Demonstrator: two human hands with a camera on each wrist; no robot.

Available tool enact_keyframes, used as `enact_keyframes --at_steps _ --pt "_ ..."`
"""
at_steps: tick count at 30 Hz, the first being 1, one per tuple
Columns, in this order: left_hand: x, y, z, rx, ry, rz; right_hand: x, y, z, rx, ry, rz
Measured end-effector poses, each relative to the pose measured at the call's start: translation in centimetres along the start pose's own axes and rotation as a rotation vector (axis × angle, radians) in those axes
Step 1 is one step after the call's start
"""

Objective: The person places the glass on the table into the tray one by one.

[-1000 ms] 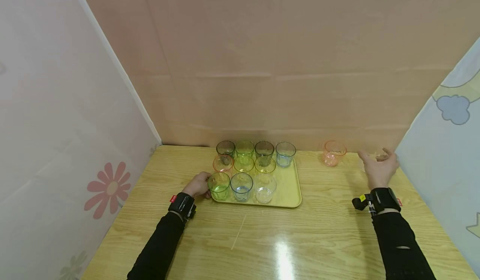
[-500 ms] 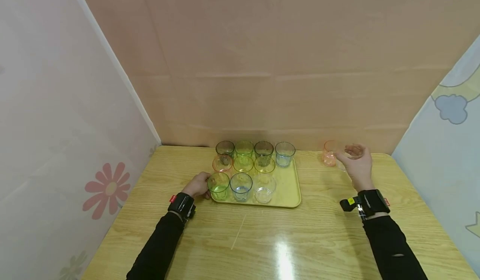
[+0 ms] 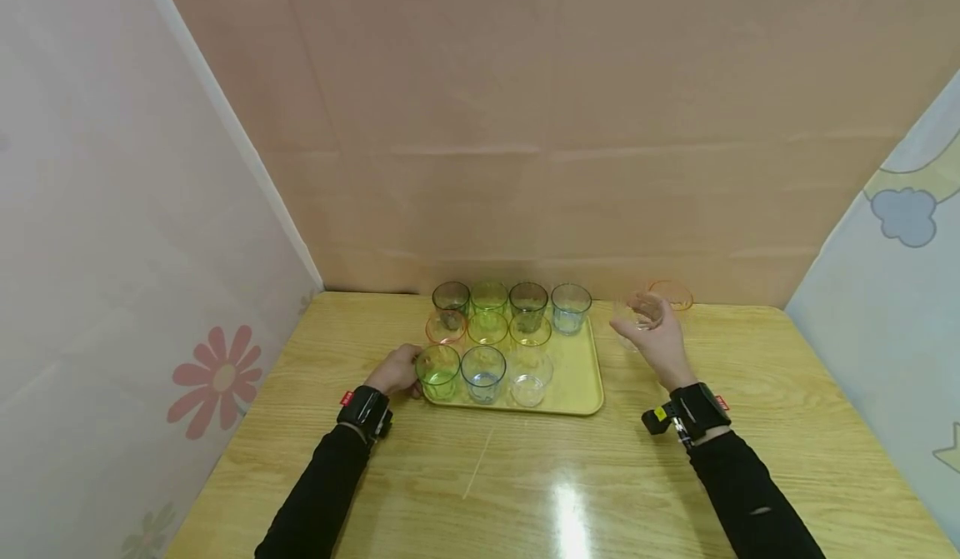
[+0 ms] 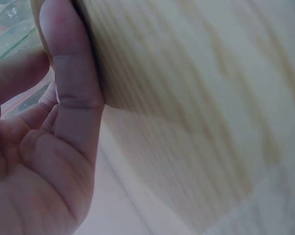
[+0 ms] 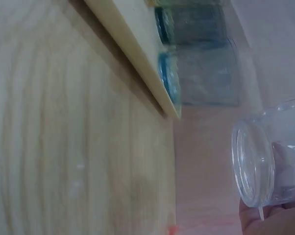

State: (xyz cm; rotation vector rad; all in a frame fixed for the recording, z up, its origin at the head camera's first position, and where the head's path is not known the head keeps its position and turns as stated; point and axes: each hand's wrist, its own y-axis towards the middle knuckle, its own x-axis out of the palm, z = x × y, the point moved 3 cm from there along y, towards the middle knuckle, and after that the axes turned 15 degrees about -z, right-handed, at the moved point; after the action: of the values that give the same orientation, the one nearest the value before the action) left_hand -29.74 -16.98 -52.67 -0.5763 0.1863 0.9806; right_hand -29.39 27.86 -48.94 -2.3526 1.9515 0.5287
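Observation:
My right hand (image 3: pixel 657 339) grips a clear glass tumbler (image 5: pixel 255 164) and carries it above the wooden table, a short way right of the yellow tray (image 3: pixel 581 376). Toward the left side of the right wrist view, the tumbler's base faces the camera. My left hand (image 3: pixel 397 367) pinches the tray's left edge at the front corner, fingers partly hidden by a green glass (image 3: pixel 438 373). Beside that glass stand a blue glass (image 3: pixel 483 376) and a clear glass (image 3: pixel 529 380). Behind them are yellow and red-rimmed glasses (image 3: pixel 447 326), then a back row ending in a pale blue glass (image 3: pixel 572 307).
An orange-rimmed glass (image 3: pixel 672 294) stands at the table's back edge, partly hidden behind my right hand. A tan backdrop (image 3: pixel 555 167) rises directly behind the table (image 3: pixel 405 476). Patterned white sheets close off the left and right sides.
My right hand has moved left from the table's right end with the clear tumbler, passing in front of the orange-rimmed glass. The left hand and tray have stayed put.

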Motion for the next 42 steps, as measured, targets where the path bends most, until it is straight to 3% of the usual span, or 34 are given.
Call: enact_keyframes --at_steps 20,32,42 --pt "0.1 0.1 -0.3 0.015 -0.025 -0.003 5.2 0.8 0.3 0.020 -0.135 -0.137" --pt "0.0 0.4 -0.5 0.018 -0.016 -0.004 6.6 0.7 0.2 0.112 -0.243 -0.168" --pt "0.0 0.2 -0.4 0.019 -0.017 0.005 7.5 0.8 -0.1 0.159 -0.238 -0.222"
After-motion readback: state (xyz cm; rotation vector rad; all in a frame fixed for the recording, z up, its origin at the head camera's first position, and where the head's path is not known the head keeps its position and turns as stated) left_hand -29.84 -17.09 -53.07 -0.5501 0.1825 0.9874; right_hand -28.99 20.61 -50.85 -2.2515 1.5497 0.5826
